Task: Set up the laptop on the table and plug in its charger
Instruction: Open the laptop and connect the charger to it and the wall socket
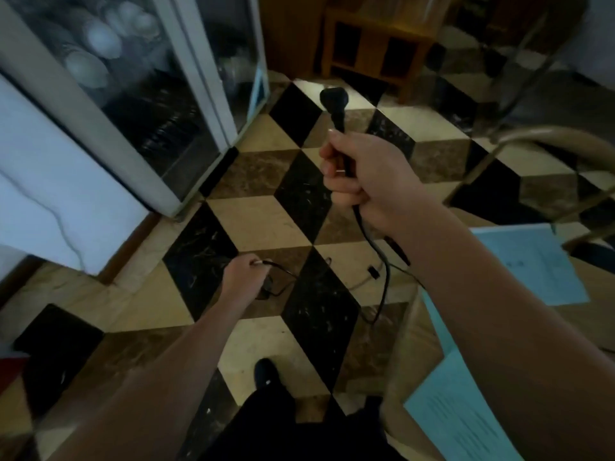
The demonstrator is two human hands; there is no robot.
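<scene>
Charger's black rubber wall plug [331, 106] up in the right hand [362, 176], thin cable end down in the left.

Head view: the right hand's fingers are clenched round the plug's stem, plug head sticking up above the fist, and the black cord [379, 261] trails from under it toward the checkered black, cream and brown tile floor [266, 224]. Lower down, the left hand [244, 277] pinches the cable's small tip [263, 262]. Pale blue printed sheets [532, 264] lie on the wooden table at right. A glass-door cabinet [159, 94] stands at left.
</scene>
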